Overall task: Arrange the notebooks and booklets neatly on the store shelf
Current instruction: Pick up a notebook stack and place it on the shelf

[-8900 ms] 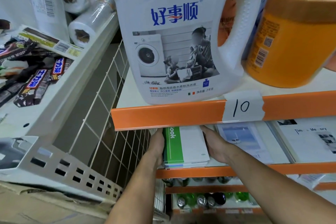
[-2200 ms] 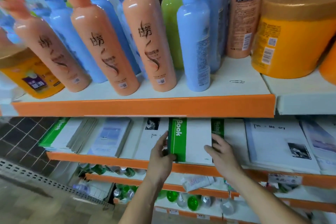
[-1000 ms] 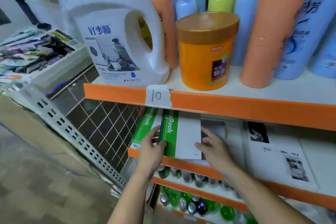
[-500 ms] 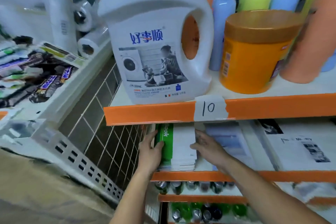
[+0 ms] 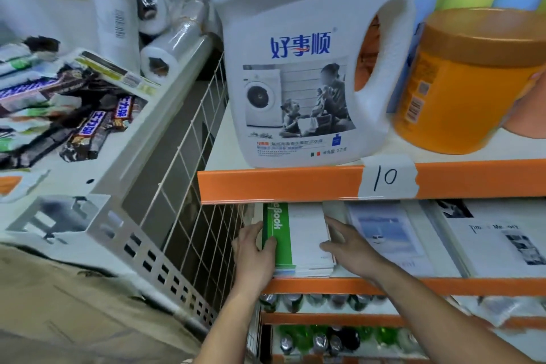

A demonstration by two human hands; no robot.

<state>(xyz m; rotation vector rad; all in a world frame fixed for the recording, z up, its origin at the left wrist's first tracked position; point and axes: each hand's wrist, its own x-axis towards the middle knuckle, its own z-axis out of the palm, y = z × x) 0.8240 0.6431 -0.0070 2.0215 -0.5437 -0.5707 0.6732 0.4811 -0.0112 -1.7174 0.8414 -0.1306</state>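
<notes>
Item one, stack of green-spined notebooks (image 5: pixel 307 241): lies flat at the far left end of the notebook shelf (image 5: pixel 413 286), white covers up, spine to the left, front edges near the orange lip. My left hand (image 5: pixel 254 251) clasps the spine side, thumb laid over the green strip and fingers down along the stack's left flank. My right hand (image 5: pixel 351 248) is not clenched; its fingers run straight along the stack's right edge, pressing it, with the thumb tip on the top cover. Item two, sky-picture booklets (image 5: pixel 390 233): flat, just beside the stack on the right. Item three, black-and-white photo booklets (image 5: pixel 502 241): flat, further right. Item four, upper shelf: white laundry detergent jug (image 5: pixel 301 68) upright, orange tub (image 5: pixel 466 83) beside it, and a handwritten "10" label (image 5: pixel 387 177) taped on the orange edge. Item five, wire grid panel (image 5: pixel 189 186): closes the rack's left side. Item six, neighbouring rack: chocolate bars (image 5: pixel 94 124) and plastic film rolls (image 5: pixel 165 50). Item seven, lower shelves: green and dark bottles (image 5: pixel 325 340), blurred.
</notes>
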